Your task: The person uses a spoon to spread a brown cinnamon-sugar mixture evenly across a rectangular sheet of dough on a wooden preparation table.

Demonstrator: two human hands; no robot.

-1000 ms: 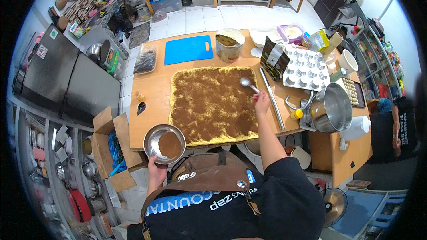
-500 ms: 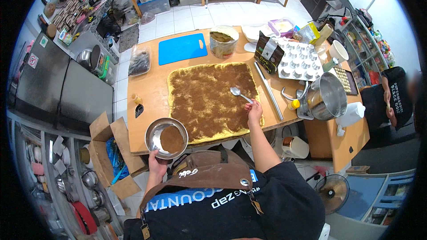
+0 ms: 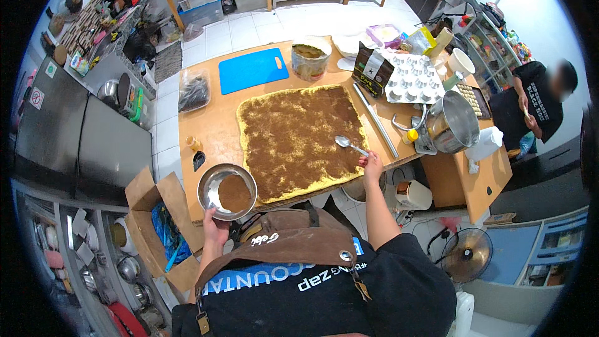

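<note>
A rolled-out sheet of yellow dough (image 3: 299, 188) lies on the wooden table, mostly covered with brown powder that is patchy toward the front. My right hand (image 3: 372, 165) grips a metal spoon (image 3: 342, 141) by its handle, its bowl over the right part of the sheet. At the table's front left edge, my left hand (image 3: 216, 229) holds a steel bowl (image 3: 206, 182) by its near rim. Brown powder (image 3: 235, 193) is heaped inside that bowl, which overlaps the dough's front left corner.
Behind the dough are a blue cutting board (image 3: 253, 71) and a tub (image 3: 311, 62). A metal rod (image 3: 375, 120), black pouch (image 3: 372, 73), white mould tray (image 3: 417, 79) and mixer bowl (image 3: 454, 122) stand right. A co-worker (image 3: 541, 100) is far right; an open carton (image 3: 142, 215) sits lower left.
My right hand and the spoon have moved slightly right and nearer to me over the dough. Brown powder covers more of the sheet's right side. The left hand still holds the bowl.
</note>
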